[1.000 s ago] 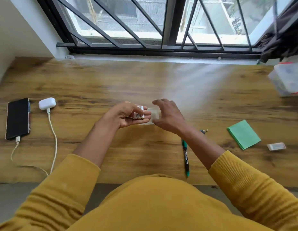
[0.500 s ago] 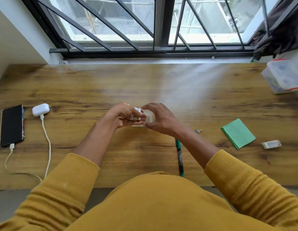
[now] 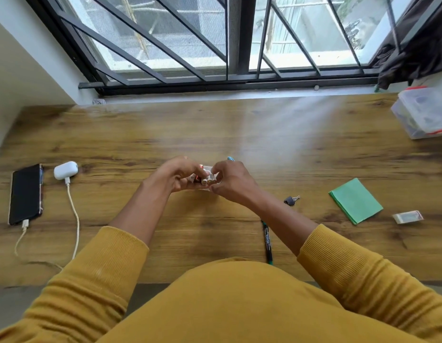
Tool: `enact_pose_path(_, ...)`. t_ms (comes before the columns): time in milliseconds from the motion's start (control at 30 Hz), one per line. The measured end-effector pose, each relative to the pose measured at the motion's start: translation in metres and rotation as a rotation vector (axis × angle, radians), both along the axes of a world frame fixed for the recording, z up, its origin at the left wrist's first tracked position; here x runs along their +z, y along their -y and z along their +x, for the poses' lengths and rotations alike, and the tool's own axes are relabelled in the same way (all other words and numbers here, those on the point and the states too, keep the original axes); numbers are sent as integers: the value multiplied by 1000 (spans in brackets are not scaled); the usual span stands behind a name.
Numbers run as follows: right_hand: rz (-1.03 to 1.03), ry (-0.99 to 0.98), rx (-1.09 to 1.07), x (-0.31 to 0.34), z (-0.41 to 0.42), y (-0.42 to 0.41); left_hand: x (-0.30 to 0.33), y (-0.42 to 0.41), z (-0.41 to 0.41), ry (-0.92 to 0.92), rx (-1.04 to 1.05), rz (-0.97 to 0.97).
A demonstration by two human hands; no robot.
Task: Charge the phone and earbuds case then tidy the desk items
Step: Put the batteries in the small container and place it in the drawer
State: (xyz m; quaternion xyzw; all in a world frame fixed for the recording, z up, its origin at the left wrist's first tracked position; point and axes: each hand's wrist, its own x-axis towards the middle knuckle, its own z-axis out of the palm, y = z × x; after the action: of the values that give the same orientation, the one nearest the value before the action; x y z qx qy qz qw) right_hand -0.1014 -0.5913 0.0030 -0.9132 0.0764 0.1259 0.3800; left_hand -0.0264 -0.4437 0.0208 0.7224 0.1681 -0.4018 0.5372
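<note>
Left hand (image 3: 176,175) curled round a small bundle of batteries (image 3: 208,179), fingers wrapped under and thumb over; right hand (image 3: 231,183) pinching the same bundle from the other side, fingertips closed on its near end. Both held just above the desk (image 3: 239,134), roughly at its middle. Something clear and box-like against the batteries (a small case, perhaps; too blurred to tell).

Only the head view to go by, so places taken from the hands. Well to their left: phone (image 3: 25,194) lying flat with a cable in its near end, and just right of it the white earbuds case (image 3: 65,170), also with a cable plugged in. Charging part judged done; tidying in hand.

Right of the hands and nearer the body: small key (image 3: 291,200), then a green-capped pen (image 3: 267,241) partly under the right forearm. Farther right: green notepad (image 3: 355,200) and a small wrapped eraser-like block (image 3: 407,217). Far right by the window: lidded plastic box (image 3: 422,112), a likely home for the loose items.

For the step itself: keep the batteries aligned side by side, squeeze evenly from both ends, lower as one bundle. Loosening either pinch early risks cells rolling across the wood.
</note>
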Motion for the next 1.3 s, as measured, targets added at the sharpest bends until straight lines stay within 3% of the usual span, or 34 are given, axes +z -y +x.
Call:
enact_pose_path(300,-162,139,84,-9,-3,0,0,0,3,-29,76,11)
enact_pose_path(467,-170,169,94,-12,-4,0,8,2,4,31,15,55)
enact_pose_path(933,-202,144,125,-19,-4,2,-5,5,3,427,-95,348)
enact_pose_path(1067,-207,147,119,-17,-2,3,-10,-1,-2,608,-110,515)
enact_pose_path(1300,-209,156,158,-11,3,3,-15,-1,-12,708,-120,557)
